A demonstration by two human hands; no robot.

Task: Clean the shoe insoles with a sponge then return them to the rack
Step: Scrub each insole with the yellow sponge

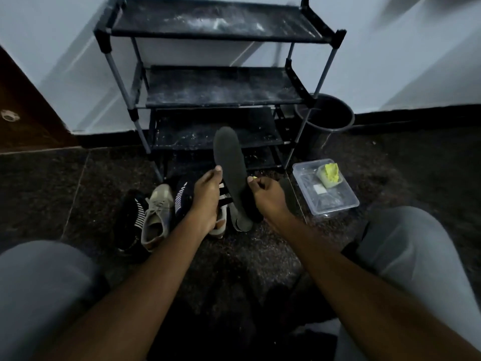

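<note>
With the left hand (205, 196) gripping the insole (230, 157) upright, the right hand (268, 195), pinching the sponge (254, 178), should wipe firmly along its full length.

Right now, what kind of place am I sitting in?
Probably a home entryway or hallway corner: a dusty tiered shoe rack stands against the wall, several shoes lie on the dark stone floor before it, and a dark bucket sits beside the rack.
</note>
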